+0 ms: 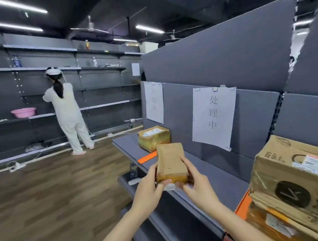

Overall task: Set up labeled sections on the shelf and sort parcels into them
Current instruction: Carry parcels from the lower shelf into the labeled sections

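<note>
While clasping small parcel [170,162] by its near end, left hand [148,187] at nine o'clock, right hand [198,186] at three, points long axis toward twelve, paper label [214,115] at one o'clock.

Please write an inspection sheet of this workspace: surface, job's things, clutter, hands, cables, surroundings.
Surface: grey shelf board with an orange edge strip.
Job's things: small brown parcel held over the shelf edge; taped parcel lying below the left paper label; second paper label on the back panel; stacked cardboard boxes at right.
Clutter: small unclear items on the lower shelf.
Grips: left hand and right hand both hold the small brown parcel.
Cables: white power strip with cable on the floor by the far shelves.
Surroundings: person in white at those shelves; pink basin.
</note>
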Motion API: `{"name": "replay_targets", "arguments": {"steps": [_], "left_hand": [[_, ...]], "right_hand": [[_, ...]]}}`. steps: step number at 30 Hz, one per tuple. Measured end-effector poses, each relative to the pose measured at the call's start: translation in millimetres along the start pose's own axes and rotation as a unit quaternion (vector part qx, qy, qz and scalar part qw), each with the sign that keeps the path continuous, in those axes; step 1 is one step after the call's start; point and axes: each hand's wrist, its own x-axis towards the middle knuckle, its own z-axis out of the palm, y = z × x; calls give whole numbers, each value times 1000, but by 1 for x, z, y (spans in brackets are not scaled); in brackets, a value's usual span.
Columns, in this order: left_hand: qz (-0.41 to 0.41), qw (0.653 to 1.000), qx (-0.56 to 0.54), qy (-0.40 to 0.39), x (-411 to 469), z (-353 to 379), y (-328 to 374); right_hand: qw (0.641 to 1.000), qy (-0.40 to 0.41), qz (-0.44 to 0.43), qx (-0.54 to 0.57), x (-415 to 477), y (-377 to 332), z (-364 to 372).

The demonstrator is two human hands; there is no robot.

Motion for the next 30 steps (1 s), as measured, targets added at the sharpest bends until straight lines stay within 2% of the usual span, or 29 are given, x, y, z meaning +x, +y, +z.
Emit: {"name": "replay_targets", "arguments": {"steps": [8,17,21,24,27,30], "left_hand": [[94,984,-3,-150,127,-19,-65],[188,952,10,-240,195,-30,-103],[278,931,46,-232,200,-26,-89],[317,920,56,-224,199,-22,-77],[318,919,-2,-233,193,-17,-63],[226,935,-108,-253,186,-8,-51]], "right_hand": [[985,129,108,-27,85,2,37],[947,242,207,-40,140,-22,68],[934,271,233,-13,144,-27,61],[926,292,235,-41,140,-21,56],[912,343,224,-6,131,-24,45],[900,377,204,76,119,-26,31]]}}
